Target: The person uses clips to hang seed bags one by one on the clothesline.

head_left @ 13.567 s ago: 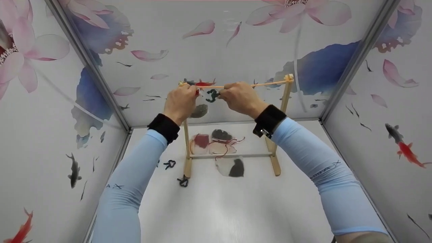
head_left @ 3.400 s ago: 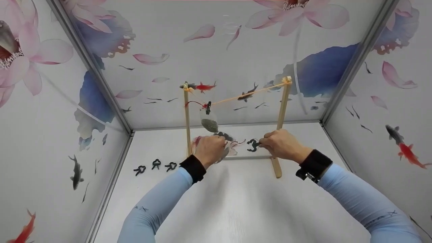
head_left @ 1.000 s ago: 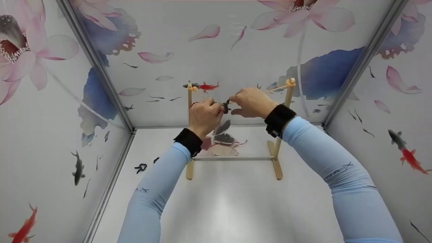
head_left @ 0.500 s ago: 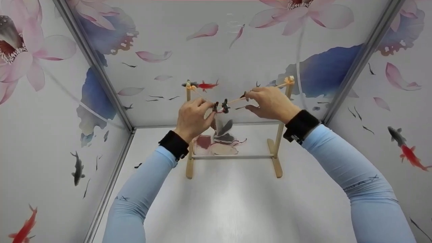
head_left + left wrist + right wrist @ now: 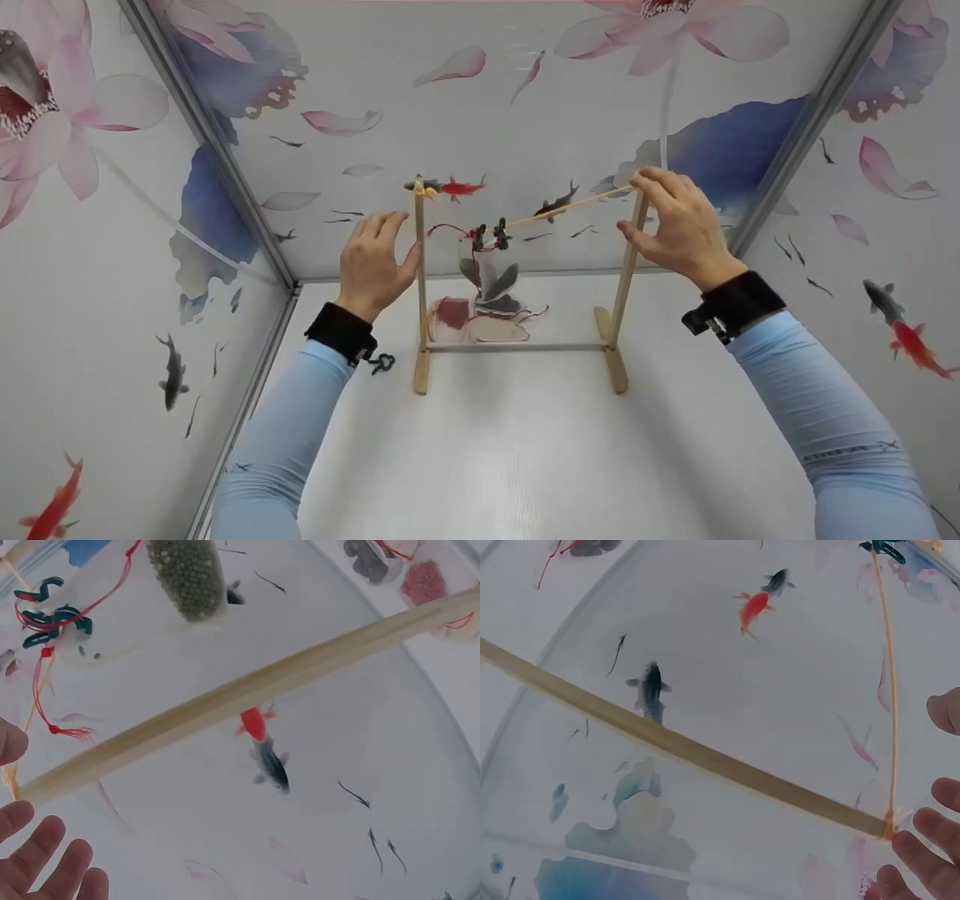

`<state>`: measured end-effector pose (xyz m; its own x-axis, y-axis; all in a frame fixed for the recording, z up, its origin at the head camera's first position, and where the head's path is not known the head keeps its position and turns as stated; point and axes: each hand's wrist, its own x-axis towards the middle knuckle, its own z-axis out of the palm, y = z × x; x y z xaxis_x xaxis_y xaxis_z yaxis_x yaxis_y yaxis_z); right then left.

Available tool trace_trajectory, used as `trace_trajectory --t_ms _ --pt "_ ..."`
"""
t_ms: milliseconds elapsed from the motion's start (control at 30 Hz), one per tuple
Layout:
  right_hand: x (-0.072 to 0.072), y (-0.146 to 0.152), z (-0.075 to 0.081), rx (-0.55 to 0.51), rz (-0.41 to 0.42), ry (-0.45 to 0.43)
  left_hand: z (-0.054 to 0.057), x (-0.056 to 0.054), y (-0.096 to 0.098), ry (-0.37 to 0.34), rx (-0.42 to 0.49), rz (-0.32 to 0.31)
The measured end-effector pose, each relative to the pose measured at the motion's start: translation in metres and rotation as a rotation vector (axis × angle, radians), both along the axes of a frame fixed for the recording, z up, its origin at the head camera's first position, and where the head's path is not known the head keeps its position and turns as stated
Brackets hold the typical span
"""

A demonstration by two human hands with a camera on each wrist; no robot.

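A yellow string sags between two wooden posts. Near its low point sit two dark green clips side by side, with clear bags hanging below; one bag of green beans shows in the left wrist view. Beside the left post, my left hand is spread with fingers straight and holds nothing. My right hand, also spread, has its fingertips right at the knotted top of the right post; its thumb stands apart.
Bags with red, dark and pale contents lie behind the white crossbar. A dark clip lies left of the frame's left foot. Printed walls enclose the table.
A second bag, earlier on the table, now hangs from the string by a clip beside the first. My hands have released the clips and moved apart, left and right, to the posts.
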<state>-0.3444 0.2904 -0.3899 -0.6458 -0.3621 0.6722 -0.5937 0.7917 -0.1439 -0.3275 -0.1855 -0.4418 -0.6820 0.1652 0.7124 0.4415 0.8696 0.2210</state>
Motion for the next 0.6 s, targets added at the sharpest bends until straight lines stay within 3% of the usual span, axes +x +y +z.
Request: trace_trajectory --t_ms 200,367,467,600 --pt "0.008 0.028 -0.029 -0.065 -0.117 -0.062 -0.027 0.000 -0.035 -0.059 0.063 0.080" --pt "0.015 0.054 -0.061 -0.111 -0.209 -0.137 -0.052 0.002 -0.066 -0.168 0.095 0.163" --pt "0.023 0.067 -0.084 -0.125 -0.255 -0.176 -0.072 0.007 -0.080 -0.219 0.106 0.205" --pt "0.036 0.077 -0.119 -0.126 -0.303 -0.234 -0.110 0.018 -0.087 -0.321 0.102 0.242"
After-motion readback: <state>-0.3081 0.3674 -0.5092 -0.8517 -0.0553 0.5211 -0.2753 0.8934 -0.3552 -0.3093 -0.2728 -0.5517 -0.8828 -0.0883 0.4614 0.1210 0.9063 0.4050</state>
